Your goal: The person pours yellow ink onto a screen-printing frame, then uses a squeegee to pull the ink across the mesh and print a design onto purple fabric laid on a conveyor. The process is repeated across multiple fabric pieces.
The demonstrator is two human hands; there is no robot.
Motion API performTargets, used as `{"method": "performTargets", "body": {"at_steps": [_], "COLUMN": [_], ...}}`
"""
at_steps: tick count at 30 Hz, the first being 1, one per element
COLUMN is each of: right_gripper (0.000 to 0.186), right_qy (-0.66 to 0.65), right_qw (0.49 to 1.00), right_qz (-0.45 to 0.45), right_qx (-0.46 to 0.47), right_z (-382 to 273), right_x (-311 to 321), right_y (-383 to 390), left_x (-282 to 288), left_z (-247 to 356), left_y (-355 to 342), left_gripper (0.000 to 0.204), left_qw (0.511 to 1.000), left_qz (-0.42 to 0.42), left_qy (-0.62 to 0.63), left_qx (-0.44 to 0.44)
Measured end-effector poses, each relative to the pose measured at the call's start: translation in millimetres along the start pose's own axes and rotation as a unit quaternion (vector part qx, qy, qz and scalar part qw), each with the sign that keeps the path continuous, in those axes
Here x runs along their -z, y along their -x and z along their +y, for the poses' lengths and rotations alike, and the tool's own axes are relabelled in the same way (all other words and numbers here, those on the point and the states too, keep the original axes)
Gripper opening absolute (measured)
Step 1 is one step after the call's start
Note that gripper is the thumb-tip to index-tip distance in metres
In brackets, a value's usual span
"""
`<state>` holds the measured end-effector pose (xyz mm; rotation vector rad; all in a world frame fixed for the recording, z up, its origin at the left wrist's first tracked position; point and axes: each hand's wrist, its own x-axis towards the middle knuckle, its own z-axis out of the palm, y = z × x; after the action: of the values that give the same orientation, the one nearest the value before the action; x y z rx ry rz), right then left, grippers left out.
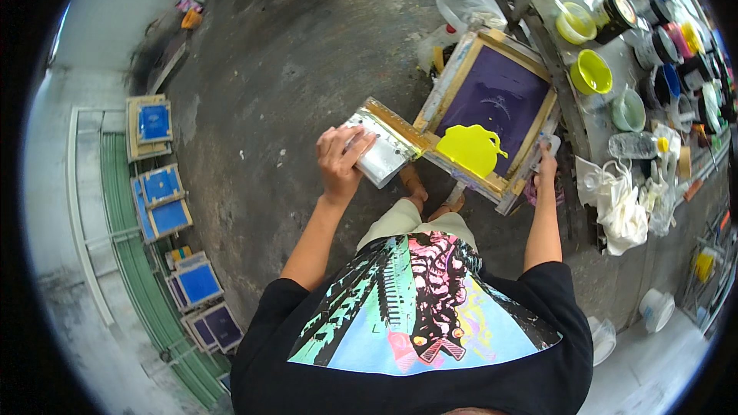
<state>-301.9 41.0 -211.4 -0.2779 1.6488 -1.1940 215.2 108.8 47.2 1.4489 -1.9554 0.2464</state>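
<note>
My left hand (343, 155) is closed around a wide squeegee (384, 160) with a silvery body, a wooden strip and yellow ink along one edge. It is held beside the near left corner of a wood-framed printing screen (516, 49). A thick pool of bright yellow ink (469, 149) lies on the near part of its dark purple mesh (492, 88). At the screen's right side, my right hand (546, 166) is closed by a small whitish thing; its fingers are partly hidden, and what it grips is unclear.
On the right, a cluttered table (565, 107) carries a yellow tub (590, 72), a yellow bowl (575, 23), a clear bottle (634, 146), several jars and white cloths (621, 211). A plastic bag (465, 6) sits beyond the screen. Framed blue screens (163, 184) lean along the left wall.
</note>
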Motion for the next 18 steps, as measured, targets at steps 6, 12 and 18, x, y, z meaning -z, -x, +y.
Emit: {"method": "performTargets", "body": {"at_steps": [6,12,18], "right_gripper": [0.052,0.039,0.034], "right_qy": [-0.045,-0.117,-0.088], "right_qw": [0.998,0.99,0.987], "right_qz": [0.022,-0.046,-0.119], "right_qx": [-0.045,-0.066,-0.063], "right_z": [-2,37,9], "right_x": [-10,-87,-304], "right_y": [19,63,133], "left_x": [55,86,112], "left_z": [-28,-86,-219], "left_y": [5,-11,-48], "left_gripper": [0.023,0.021,0.022], "left_qw": [0.993,0.992,0.993], "left_qz": [0.06,0.073,0.104], "left_qy": [-0.098,-0.106,-0.048], "left_qx": [-0.025,-0.007,0.036]}}
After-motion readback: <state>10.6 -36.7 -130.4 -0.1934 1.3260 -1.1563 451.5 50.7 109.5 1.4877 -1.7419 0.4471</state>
